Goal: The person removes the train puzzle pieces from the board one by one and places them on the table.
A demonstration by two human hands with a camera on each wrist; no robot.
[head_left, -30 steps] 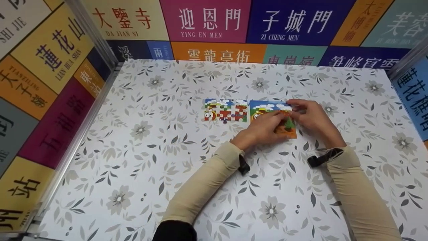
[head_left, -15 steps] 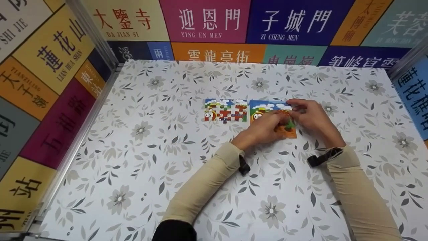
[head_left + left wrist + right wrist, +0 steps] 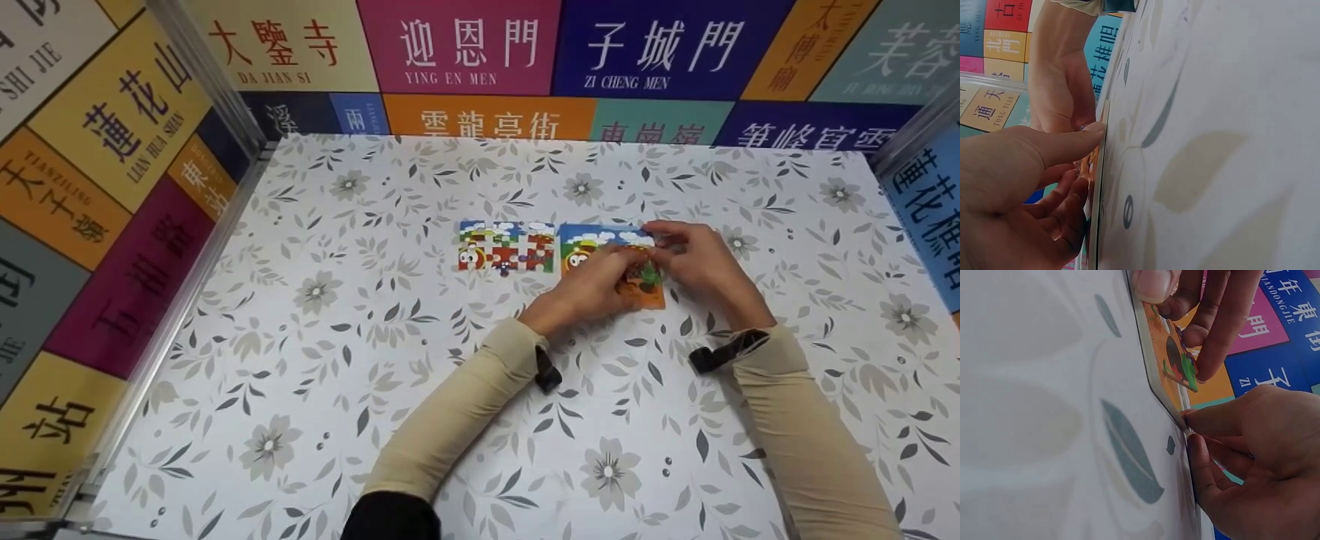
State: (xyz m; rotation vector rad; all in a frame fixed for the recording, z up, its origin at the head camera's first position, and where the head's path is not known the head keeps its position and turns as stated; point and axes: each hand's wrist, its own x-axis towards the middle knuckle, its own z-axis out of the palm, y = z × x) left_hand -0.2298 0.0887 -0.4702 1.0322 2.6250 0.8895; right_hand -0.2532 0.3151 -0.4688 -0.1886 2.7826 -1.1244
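Observation:
In the head view, a picture puzzle board (image 3: 585, 234) with blue sky, a round cartoon face and orange ground lies under both hands. My left hand (image 3: 585, 289) reaches over its middle, its thumb on the near edge. In the right wrist view, the left fingers hold a small puzzle piece (image 3: 1188, 374) with green and dark print, tilted up from the orange part of the board. My right hand (image 3: 701, 259) pinches the board's right edge between thumb and fingers. Left of the board lie several puzzle pieces (image 3: 506, 247) in rows, with white gaps between them.
A white cloth (image 3: 315, 390) with grey leaves and flowers covers the table. Coloured panels (image 3: 465, 45) with printed characters stand along the back and the sides. A black strap with a small device (image 3: 705, 361) sits at the right wrist.
The green-printed puzzle piece under the left fingers has turned and shifted slightly on the board. The right hand stays on the board's edge, and the rows of pieces have not moved.

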